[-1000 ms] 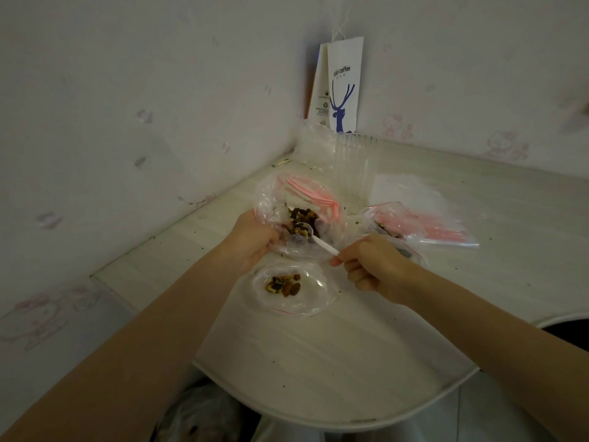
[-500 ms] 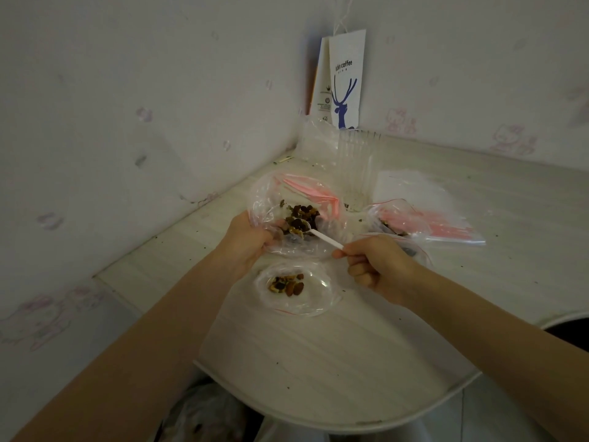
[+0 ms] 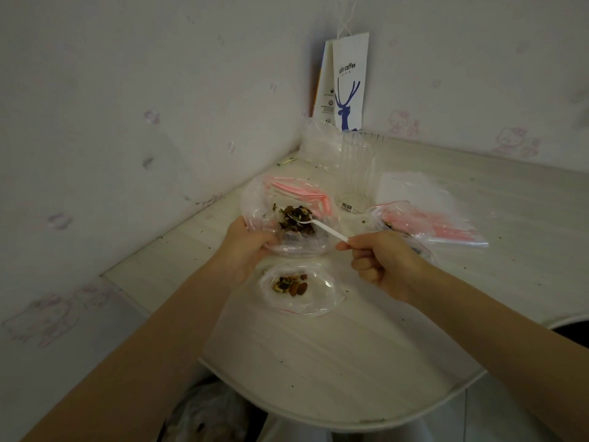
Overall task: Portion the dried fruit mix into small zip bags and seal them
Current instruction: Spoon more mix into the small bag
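My left hand (image 3: pixel 247 244) grips the near left edge of a large clear plastic bag (image 3: pixel 264 199) that holds a dark dried fruit mix (image 3: pixel 294 223). My right hand (image 3: pixel 382 263) pinches the handle of a small white plastic spoon (image 3: pixel 322 225), whose bowl rests in the fruit mix. In front of the big bag lies a small zip bag (image 3: pixel 318 298) with an open mouth and a little fruit mix (image 3: pixel 290 283) inside.
A pile of small zip bags with pink strips (image 3: pixel 443 228) lies right of my right hand. A stack of clear plastic cups (image 3: pixel 358 173) and a white coffee paper bag (image 3: pixel 347 84) stand in the corner. The light desk (image 3: pixel 318 362) has a curved front edge.
The spoon has stayed in the fruit mix and pushed a little deeper into the big bag. My left hand keeps its hold on the bag's edge.
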